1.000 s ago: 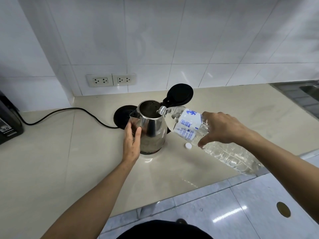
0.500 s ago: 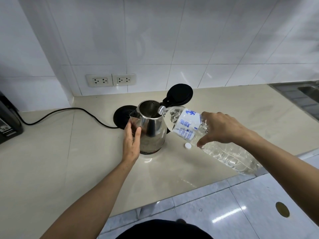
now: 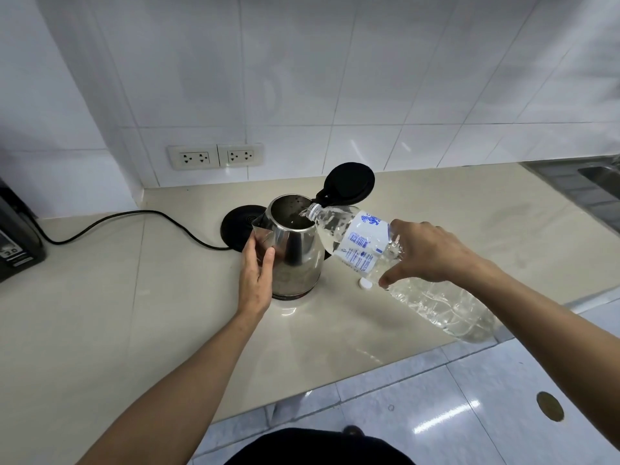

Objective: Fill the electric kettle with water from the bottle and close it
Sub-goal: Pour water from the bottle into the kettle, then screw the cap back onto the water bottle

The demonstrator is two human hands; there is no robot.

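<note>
At mid-frame on the counter [image 3: 100, 313], the left hand [image 3: 256, 280] lies flat-fingered against the kettle [image 3: 295, 256] to steady it; the right hand [image 3: 426, 253] grips the tilted bottle [image 3: 359, 245], mouth over the uncovered rim to pour.

The bottle [image 3: 362, 246] hides the kettle [image 3: 295, 260]'s handle; the right edge crops perhaps a sink [image 3: 600, 176].

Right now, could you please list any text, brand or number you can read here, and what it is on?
"30", it seems: panel of the black appliance at the left edge.
On the bottle, the label: blue logo, barcode and small print, too blurred to read.
</note>
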